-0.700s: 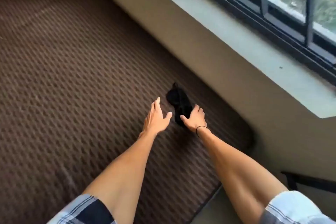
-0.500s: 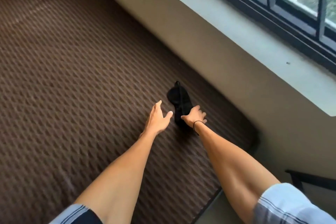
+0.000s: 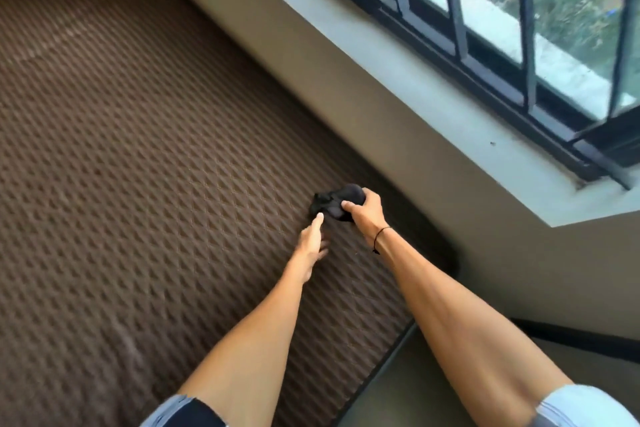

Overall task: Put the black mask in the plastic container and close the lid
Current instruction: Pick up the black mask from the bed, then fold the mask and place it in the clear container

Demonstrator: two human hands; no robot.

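The black mask [image 3: 337,199] is bunched up near the right end of the brown patterned mattress [image 3: 138,166]. My right hand [image 3: 367,210] is closed around its right side, thumb on top. My left hand [image 3: 311,241] reaches in from the lower left, one fingertip at the mask's near left edge and the other fingers loose and holding nothing. No plastic container or lid is in view.
A beige wall [image 3: 346,73] runs along the mattress's far side, with a pale window sill [image 3: 450,107] and black window bars [image 3: 457,10] above it. The mattress's rounded corner [image 3: 446,253] lies just right of my hands; grey floor [image 3: 398,385] shows below.
The mask lay stretched flat with my hands open beside it; now my right hand has closed on it and gathered it into a bunch. My left hand has moved up to its edge.
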